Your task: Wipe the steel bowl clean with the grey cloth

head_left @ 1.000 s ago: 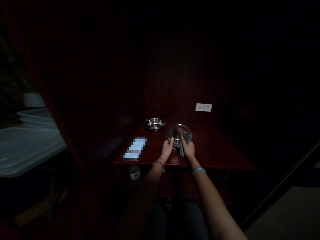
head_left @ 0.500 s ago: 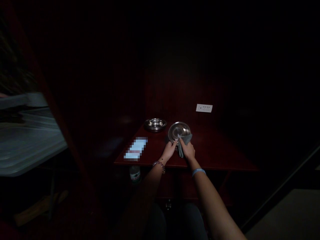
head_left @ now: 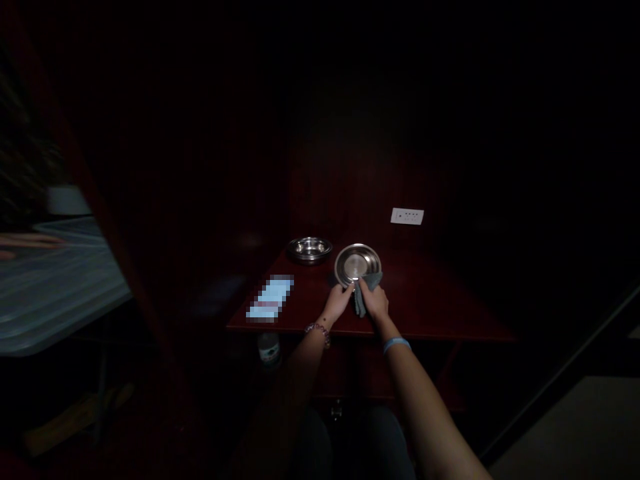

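Note:
A round shiny metal dish (head_left: 357, 262) is held tilted above the dark red desk (head_left: 425, 303), its hollow side facing me. My left hand (head_left: 338, 301) grips the near left rim, thumb on top and the other fingers hidden underneath. My right hand (head_left: 376, 301), closed on a grey cloth (head_left: 371, 280), presses it against the dish's near right rim. Part of the cloth hangs down between the two hands. More metal dishes (head_left: 310, 249), which look stacked, rest on the desk to the left.
A phone-like bright rectangle (head_left: 271, 299), blurred out, lies at the desk's left. Below the edge stands a bottle (head_left: 269, 351). A white socket plate (head_left: 407, 216) is on the back wall. At far left, another person's hand (head_left: 30, 240) is over pale plastic trays (head_left: 60, 293).
My right thumb and the cloth have moved down slightly from the dish's inside toward its near rim. The other person's hand now shows over the trays at far left.

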Available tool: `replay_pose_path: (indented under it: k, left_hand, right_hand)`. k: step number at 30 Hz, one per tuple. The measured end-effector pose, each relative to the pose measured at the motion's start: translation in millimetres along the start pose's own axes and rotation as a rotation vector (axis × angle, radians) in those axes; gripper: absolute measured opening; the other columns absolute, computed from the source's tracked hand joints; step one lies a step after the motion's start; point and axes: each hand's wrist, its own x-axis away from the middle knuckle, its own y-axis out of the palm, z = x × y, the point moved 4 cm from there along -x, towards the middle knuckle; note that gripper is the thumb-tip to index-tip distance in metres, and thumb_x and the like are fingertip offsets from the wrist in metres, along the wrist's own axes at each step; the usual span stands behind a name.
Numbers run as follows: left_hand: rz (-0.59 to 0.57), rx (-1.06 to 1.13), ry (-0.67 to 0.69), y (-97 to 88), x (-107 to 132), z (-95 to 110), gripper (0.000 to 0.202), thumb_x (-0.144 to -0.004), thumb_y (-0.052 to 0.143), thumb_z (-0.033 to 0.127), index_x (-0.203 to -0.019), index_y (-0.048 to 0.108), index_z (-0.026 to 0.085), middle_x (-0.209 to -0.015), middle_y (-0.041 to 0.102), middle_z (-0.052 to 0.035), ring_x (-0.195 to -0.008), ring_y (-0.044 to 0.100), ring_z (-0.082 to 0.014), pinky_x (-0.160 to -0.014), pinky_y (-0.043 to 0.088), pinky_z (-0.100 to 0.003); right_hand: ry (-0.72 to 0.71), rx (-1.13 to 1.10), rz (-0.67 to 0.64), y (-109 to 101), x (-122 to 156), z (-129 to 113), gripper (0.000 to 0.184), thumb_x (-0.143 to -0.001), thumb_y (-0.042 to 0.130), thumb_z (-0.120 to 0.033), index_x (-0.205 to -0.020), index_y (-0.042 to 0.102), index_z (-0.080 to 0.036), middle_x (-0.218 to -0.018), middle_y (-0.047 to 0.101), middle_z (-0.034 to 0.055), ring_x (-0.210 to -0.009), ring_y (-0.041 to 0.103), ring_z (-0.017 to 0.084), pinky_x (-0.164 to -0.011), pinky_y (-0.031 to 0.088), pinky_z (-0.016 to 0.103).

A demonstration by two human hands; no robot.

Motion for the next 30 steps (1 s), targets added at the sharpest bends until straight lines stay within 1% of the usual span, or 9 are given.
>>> replay_pose_path:
  k: [5,7,12,16,19,22,25,28,30]
  left_hand:
    - [-0.030,0.052,-0.051,1.9,-1,-3,0.023,-0.083,0.063,0.035,-0.085,0.072,0.014,-0.084,0.076,-0.0100,-0.085,0.071,-0.0226,-0.084,0.055,-0.036]
    - [-0.022,0.065,-0.080,1.4,-1,-2,0.022,-0.083,0.064,0.034,-0.085,0.071,0.013,-0.085,0.076,-0.0101,-0.084,0.070,-0.0216,-0.081,0.055,-0.035]
    - [0.079,0.113,-0.143,-4.4,0,-3,0.021,-0.086,0.061,0.033,-0.084,0.065,0.012,-0.089,0.074,-0.0114,-0.079,0.070,-0.0195,-0.074,0.057,-0.033]
    - [0.159,0.102,-0.122,-10.1,-3,-4,0.027,-0.091,0.054,0.039,-0.085,0.066,0.015,-0.089,0.074,-0.0102,-0.087,0.070,-0.0199,-0.079,0.056,-0.031]
    - [0.165,0.141,-0.100,-10.6,-4,-3,0.035,-0.091,0.052,0.045,-0.093,0.068,0.014,-0.094,0.075,-0.0108,-0.095,0.070,-0.0220,-0.084,0.055,-0.033]
    - [0.150,0.180,-0.098,-9.2,-2,-1,0.043,-0.090,0.053,0.051,-0.101,0.070,0.013,-0.102,0.075,-0.0136,-0.099,0.070,-0.0242,-0.089,0.055,-0.036]
    - [0.139,0.215,-0.085,-8.5,0,6,0.045,-0.092,0.050,0.051,-0.109,0.070,0.014,-0.112,0.074,-0.0148,-0.103,0.070,-0.0245,-0.095,0.053,-0.037]
    - [0.176,0.249,-0.071,-10.4,4,15,0.043,-0.095,0.049,0.048,-0.113,0.070,0.015,-0.121,0.071,-0.0139,-0.113,0.067,-0.0241,-0.101,0.050,-0.034]
    - [0.192,0.258,-0.077,-11.5,5,18,0.044,-0.095,0.048,0.047,-0.115,0.069,0.014,-0.123,0.070,-0.0134,-0.116,0.065,-0.0243,-0.102,0.049,-0.033]
  right_hand:
    - [0.034,-0.029,0.017,0,-2,2,0.061,-0.093,0.041,-0.064,-0.117,0.070,-0.016,-0.118,0.070,0.0163,-0.116,0.065,0.030,-0.099,0.047,0.038]
    - [0.055,-0.042,0.023,0,-3,3,0.061,-0.093,0.042,-0.064,-0.118,0.070,-0.016,-0.118,0.070,0.0161,-0.116,0.065,0.030,-0.099,0.047,0.039]
    - [0.088,-0.062,0.055,-1,-4,4,0.060,-0.092,0.044,-0.064,-0.119,0.069,-0.017,-0.116,0.071,0.0158,-0.116,0.065,0.030,-0.098,0.049,0.038]
    - [0.076,-0.077,0.076,0,-5,5,0.056,-0.093,0.045,-0.062,-0.126,0.065,-0.021,-0.117,0.071,0.0124,-0.114,0.066,0.027,-0.096,0.050,0.035]
    - [0.064,-0.112,0.118,0,-5,7,0.057,-0.092,0.048,-0.062,-0.132,0.060,-0.024,-0.119,0.071,0.0095,-0.114,0.066,0.025,-0.097,0.049,0.035]
    - [0.065,-0.149,0.149,0,-5,8,0.059,-0.091,0.050,-0.062,-0.135,0.057,-0.024,-0.118,0.071,0.0081,-0.112,0.066,0.025,-0.098,0.049,0.035]
    - [0.073,-0.130,0.133,-1,-4,7,0.058,-0.090,0.050,-0.063,-0.131,0.062,-0.023,-0.115,0.072,0.0091,-0.110,0.067,0.026,-0.097,0.050,0.035]
    - [0.072,-0.075,0.086,-1,-4,5,0.058,-0.090,0.049,-0.065,-0.120,0.069,-0.020,-0.113,0.072,0.0129,-0.110,0.067,0.028,-0.096,0.050,0.036]
    - [0.067,-0.051,0.062,-1,-3,4,0.059,-0.090,0.049,-0.066,-0.117,0.071,-0.019,-0.113,0.072,0.0145,-0.110,0.067,0.029,-0.095,0.050,0.037]
